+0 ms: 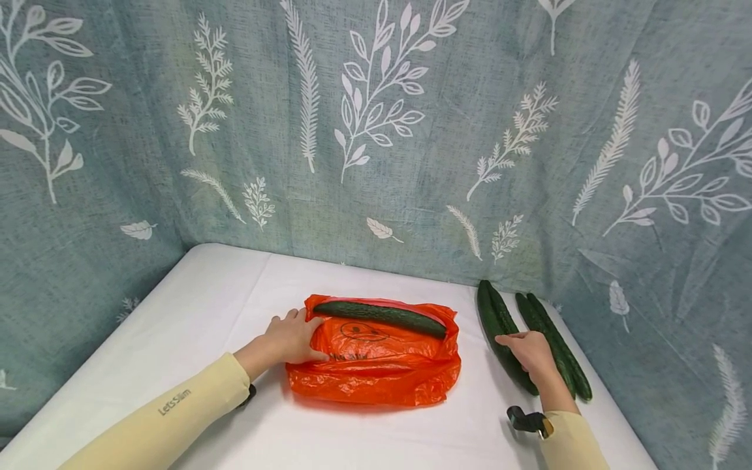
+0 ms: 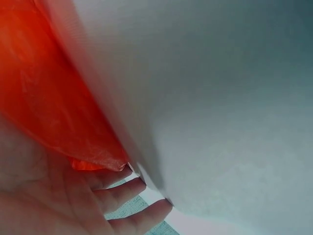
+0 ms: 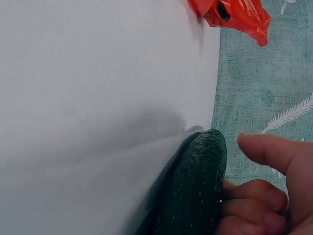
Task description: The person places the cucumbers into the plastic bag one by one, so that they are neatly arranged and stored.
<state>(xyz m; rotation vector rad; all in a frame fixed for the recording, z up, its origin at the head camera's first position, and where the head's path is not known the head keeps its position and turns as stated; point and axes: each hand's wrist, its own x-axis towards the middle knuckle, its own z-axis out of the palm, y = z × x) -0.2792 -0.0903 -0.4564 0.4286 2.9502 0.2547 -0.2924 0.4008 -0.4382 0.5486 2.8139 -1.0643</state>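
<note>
An orange-red plastic bag (image 1: 376,385) with a printed face lies mid-table. One long dark-green cucumber (image 1: 382,312) shows in its opening. At the bag's left end is my left hand (image 1: 296,338), fingers spread and thumb lying on the plastic; the left wrist view shows fairly straight fingers (image 2: 139,218) beside the bag's edge. My right hand (image 1: 533,356) is over the nearer pair of cucumbers (image 1: 492,320). In the right wrist view, its bent fingers (image 3: 257,205) lie along a cucumber's side (image 3: 195,181), with the thumb apart from it.
Another pair of cucumbers (image 1: 549,329) lies just right of the right hand, close to the right table edge. The white-covered table (image 1: 235,294) meets a blue-green leaf-patterned curtain (image 1: 411,196) at the back and sides.
</note>
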